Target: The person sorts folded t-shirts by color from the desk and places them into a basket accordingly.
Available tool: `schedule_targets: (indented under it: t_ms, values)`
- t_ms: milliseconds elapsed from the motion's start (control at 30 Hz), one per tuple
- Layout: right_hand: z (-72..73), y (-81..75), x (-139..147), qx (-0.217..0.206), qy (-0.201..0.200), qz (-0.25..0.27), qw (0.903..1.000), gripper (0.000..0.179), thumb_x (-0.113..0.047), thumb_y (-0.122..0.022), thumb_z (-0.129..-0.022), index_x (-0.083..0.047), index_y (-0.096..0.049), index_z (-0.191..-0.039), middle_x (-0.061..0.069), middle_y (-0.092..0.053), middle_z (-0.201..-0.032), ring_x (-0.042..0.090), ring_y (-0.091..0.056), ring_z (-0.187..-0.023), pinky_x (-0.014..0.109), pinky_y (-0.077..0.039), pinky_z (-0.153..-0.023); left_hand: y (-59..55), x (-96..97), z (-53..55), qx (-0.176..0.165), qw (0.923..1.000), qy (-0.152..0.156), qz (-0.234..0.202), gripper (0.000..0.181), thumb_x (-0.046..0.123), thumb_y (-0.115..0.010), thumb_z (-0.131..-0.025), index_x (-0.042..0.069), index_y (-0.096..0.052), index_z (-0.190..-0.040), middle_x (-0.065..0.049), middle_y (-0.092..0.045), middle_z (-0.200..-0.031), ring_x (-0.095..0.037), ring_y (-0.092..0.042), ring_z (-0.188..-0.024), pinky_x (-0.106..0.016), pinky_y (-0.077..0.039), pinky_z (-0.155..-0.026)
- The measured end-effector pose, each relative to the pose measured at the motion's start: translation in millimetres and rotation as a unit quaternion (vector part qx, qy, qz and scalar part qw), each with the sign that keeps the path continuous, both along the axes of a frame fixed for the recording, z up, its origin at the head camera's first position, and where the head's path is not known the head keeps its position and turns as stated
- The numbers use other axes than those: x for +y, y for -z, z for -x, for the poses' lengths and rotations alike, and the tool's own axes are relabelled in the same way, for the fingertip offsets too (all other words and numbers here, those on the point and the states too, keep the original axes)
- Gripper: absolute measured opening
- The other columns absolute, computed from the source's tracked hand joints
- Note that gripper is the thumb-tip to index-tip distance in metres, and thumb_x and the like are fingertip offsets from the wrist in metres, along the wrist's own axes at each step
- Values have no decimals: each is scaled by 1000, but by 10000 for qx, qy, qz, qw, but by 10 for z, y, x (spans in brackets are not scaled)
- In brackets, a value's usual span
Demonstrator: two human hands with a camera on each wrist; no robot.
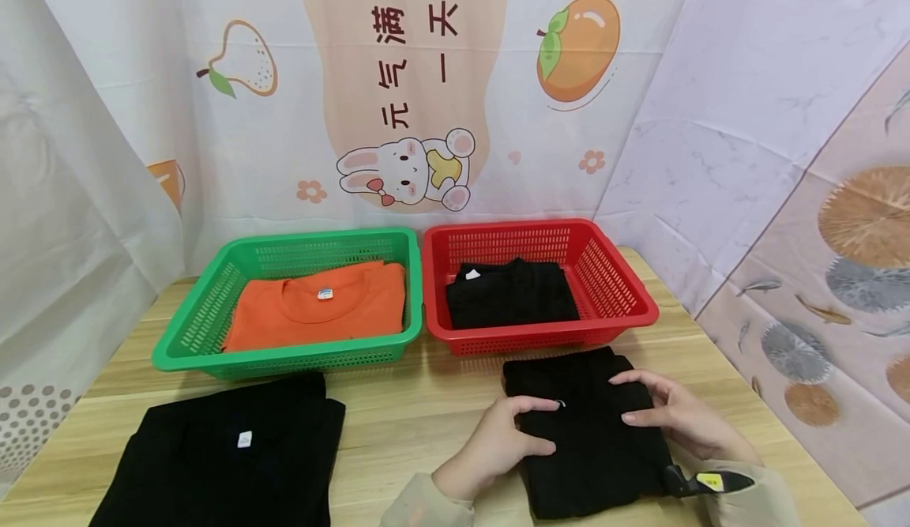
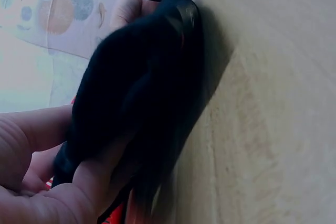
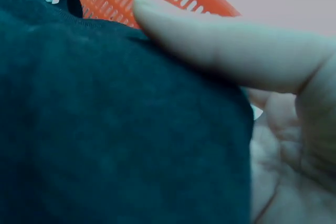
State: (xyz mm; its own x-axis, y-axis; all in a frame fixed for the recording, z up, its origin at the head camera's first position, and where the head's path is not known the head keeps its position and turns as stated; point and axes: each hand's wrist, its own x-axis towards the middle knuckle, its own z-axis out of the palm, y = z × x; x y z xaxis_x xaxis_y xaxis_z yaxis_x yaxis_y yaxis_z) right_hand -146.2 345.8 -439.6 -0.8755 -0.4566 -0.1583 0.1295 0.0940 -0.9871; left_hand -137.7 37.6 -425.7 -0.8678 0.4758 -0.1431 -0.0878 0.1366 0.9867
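A folded black T-shirt [image 1: 590,456] lies on the table in front of the red basket, between both hands. The left hand [image 1: 494,444] holds its left side; in the left wrist view the thumb and fingers grip the edge of the dark cloth [image 2: 142,77]. On the opposite side, the right hand [image 1: 686,420] grips the shirt. The right wrist view has the thumb [image 3: 210,51] over the cloth's edge, with the other fingers partly hidden behind it. A bit of white label shows by the left index finger.
Behind stand a green basket [image 1: 284,357] with a folded orange T-shirt [image 1: 341,321] and a red basket [image 1: 554,331] with folded black clothing [image 1: 512,298]. Another black T-shirt [image 1: 284,472] lies at the front left of the wooden table [image 1: 419,408]. Printed cloth hangs behind.
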Motion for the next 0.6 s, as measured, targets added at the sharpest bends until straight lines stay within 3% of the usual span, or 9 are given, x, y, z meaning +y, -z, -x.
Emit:
schedule_targets:
  t_ms: [100, 167, 367, 500, 600]
  values:
    - [7, -10, 1, -94, -323, 439, 9985, 50, 7, -56, -94, -27, -59, -130, -8, -67, -119, 11, -67, -106, 33, -57, -89, -18, -5, 3, 166, 9994, -16, 287, 40, -4, -80, -74, 14, -77, -110, -3, -66, -127, -27, -50, -129, -53, -41, -107]
    - [7, -20, 5, -79, -443, 626, 9970, 51, 8, -54, -94, -27, -59, -131, -7, -68, -121, 12, -67, -108, 34, -57, -90, -34, -17, 6, 243, 9989, -37, 387, 37, -3, -80, -74, 13, -78, -108, -3, -67, -126, -29, -48, -131, -55, -39, -109]
    - [-13, -43, 34, 253, -588, 1037, 9925, 55, 14, -51, -93, -25, -60, -131, -6, -67, -114, 9, -67, -100, 29, -58, -84, -120, -66, 0, 373, 9986, -130, 364, 35, -2, -81, -73, 14, -79, -104, 0, -70, -120, -20, -54, -122, -40, -45, -102]
    - [-27, -69, 32, 616, -441, 1108, 9910, 55, 14, -52, -92, -26, -61, -129, -14, -52, -120, 3, -62, -94, 22, -56, -77, -185, -115, 5, 549, 9974, -114, 449, 34, -1, -80, -73, 16, -80, -103, 2, -71, -117, -18, -56, -120, -36, -46, -100]
    - [-26, -98, 11, 811, -415, 1280, 9876, 56, 15, -53, -91, -26, -62, -129, -14, -49, -122, 3, -61, -95, 20, -55, -76, -242, -153, 7, 697, 9964, -19, 478, 34, 0, -80, -75, 17, -80, -104, 2, -72, -117, -15, -57, -116, -31, -47, -97]
